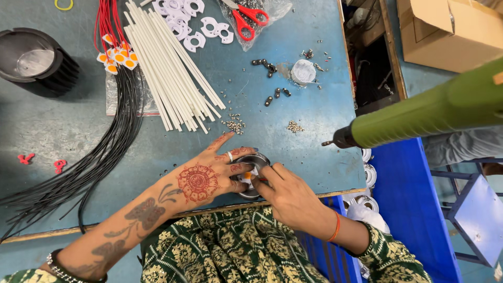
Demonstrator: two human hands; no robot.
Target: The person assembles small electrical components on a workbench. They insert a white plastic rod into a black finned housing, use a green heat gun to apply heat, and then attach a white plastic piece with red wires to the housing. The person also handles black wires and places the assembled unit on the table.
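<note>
Steadying the round metal housing (254, 175) at the bench (47, 131) edge, I am pinching it with my left hand (207, 178) while my right hand (285, 191) fingertips are seating the orange chip inside, fastening apparently left, screwdriver (419, 112) hanging untouched.

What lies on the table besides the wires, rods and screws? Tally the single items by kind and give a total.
Red-handled scissors: 1
Green power screwdriver: 1
Black finned housing: 1
Small red pieces: 2
Yellow rubber band: 1
Round metal part: 1
Total: 7
</note>
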